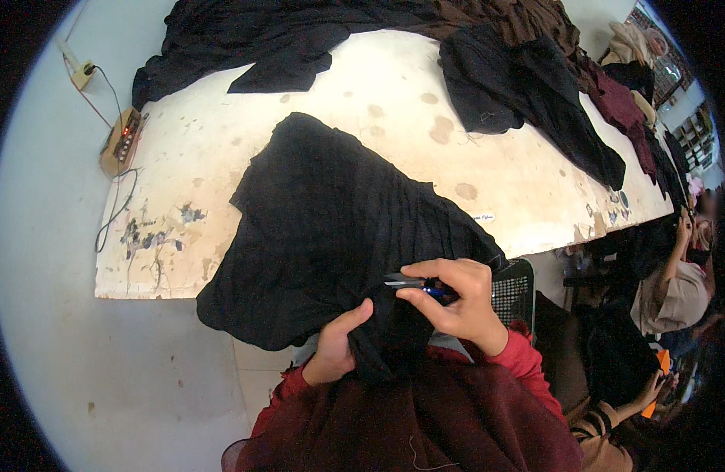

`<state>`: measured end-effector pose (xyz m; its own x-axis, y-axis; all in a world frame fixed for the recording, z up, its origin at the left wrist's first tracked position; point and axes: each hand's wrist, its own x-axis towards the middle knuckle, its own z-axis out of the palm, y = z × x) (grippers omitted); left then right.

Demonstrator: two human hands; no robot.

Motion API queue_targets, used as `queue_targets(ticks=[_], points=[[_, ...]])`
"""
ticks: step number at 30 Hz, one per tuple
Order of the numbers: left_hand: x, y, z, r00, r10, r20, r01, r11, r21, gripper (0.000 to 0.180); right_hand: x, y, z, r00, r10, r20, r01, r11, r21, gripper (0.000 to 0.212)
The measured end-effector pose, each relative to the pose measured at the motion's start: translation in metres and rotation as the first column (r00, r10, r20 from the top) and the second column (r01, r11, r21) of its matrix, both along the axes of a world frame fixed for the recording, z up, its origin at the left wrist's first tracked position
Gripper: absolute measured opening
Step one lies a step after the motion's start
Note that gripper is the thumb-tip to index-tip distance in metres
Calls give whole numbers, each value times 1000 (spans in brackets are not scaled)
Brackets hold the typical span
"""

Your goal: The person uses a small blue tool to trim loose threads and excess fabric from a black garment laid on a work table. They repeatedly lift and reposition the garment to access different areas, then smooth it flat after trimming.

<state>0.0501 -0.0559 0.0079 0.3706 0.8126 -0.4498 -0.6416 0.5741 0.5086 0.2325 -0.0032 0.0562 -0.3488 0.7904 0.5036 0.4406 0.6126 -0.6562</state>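
A black garment piece [323, 212] spreads over the near edge of the table and hangs down toward my lap. My left hand [338, 344] grips a fold of it at the near edge, thumb on top. Just to the right, my right hand [460, 303] pinches a pair of small thread snips [402, 281] between thumb and fingers. The grey blades point left over the cloth, and a bit of blue shows inside the palm. Whether the blades touch the cloth I cannot tell.
The pale, stained table [378, 102] carries black cloth [244, 35] along its far side and a dark garment [527, 94] at right. At its left edge sits a power strip [124, 141] with a cable. A green chair [513, 295] stands right; several people work beyond.
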Motion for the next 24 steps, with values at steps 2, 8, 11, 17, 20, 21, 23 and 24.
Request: queue_targets(ticks=[2,8,11,17,20,21,23,24], points=[[0,-1,0,1000,2,7,-3,1000,3,45,3,0,-6,1000,-2,-9,2,999,34,23],[4,-6,-14,993,64,102,-70,996,53,38,-6,-15,-13,867,-132,-480,-118,882,-456,19],[12,-12,-17,970,124,-211,-77,972,220,38,-24,-22,-22,894,-253,-370,-13,810,-587,17],[17,-15,-19,844,238,-481,-26,913,407,39,-23,-13,-44,700,-215,-681,-419,649,-635,14],[12,-13,-22,986,66,151,-79,994,81,36,-9,-11,-48,412,-273,-869,-813,319,-486,20],[13,-12,-20,986,72,153,-86,993,83,35,-10,-11,-46,525,-227,-820,-698,437,-567,20],[16,-10,-18,984,94,154,-108,991,83,34,-14,-14,-37,727,-179,-663,-418,650,-634,20],[19,-9,-13,989,104,100,-116,987,115,38,-3,-11,-26,856,-85,-510,-286,743,-605,27]])
